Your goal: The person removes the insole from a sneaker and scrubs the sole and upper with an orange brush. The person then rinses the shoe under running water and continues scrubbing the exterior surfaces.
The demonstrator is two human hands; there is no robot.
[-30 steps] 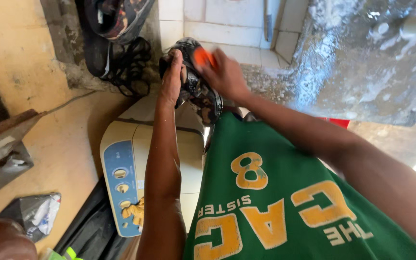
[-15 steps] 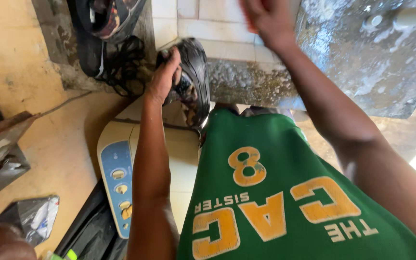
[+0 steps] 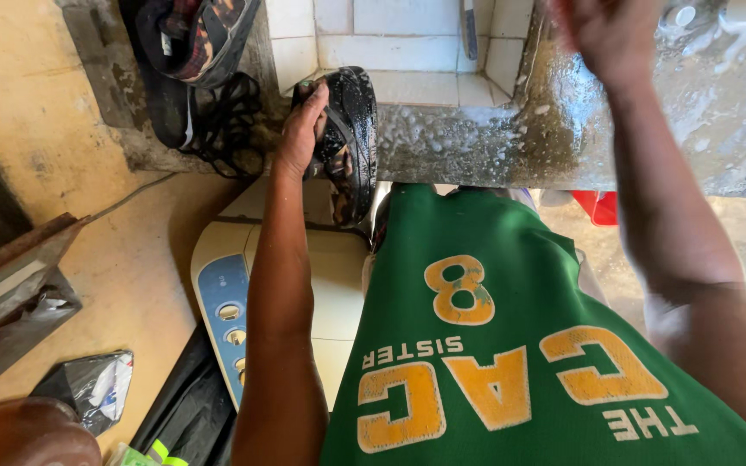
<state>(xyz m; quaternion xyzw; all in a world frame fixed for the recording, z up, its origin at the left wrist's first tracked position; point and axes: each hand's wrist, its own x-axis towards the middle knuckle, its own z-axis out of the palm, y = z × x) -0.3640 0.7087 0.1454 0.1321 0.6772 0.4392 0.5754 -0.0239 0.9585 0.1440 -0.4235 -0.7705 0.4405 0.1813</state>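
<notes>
My left hand (image 3: 302, 129) grips a wet black shoe (image 3: 354, 142) and holds it on its side against the front edge of a soapy concrete sink ledge (image 3: 485, 138). My right hand (image 3: 602, 34) is raised to the top of the view over the foamy ledge, close to a metal tap (image 3: 679, 15). It is blurred and partly cut off, so I cannot see whether it holds anything. My green shirt with yellow print (image 3: 511, 345) fills the lower middle.
A white tiled basin (image 3: 407, 39) lies behind the ledge. Dark shoes and laces (image 3: 196, 52) hang at top left. A white washing machine with a blue control panel (image 3: 226, 298) stands below my left arm. A plastic bag (image 3: 97, 388) lies on the floor at left, and something red (image 3: 599, 207) shows under the ledge.
My right hand, which was on the shoe with something orange, has lifted away up and to the right. My left hand still holds the shoe at the ledge.
</notes>
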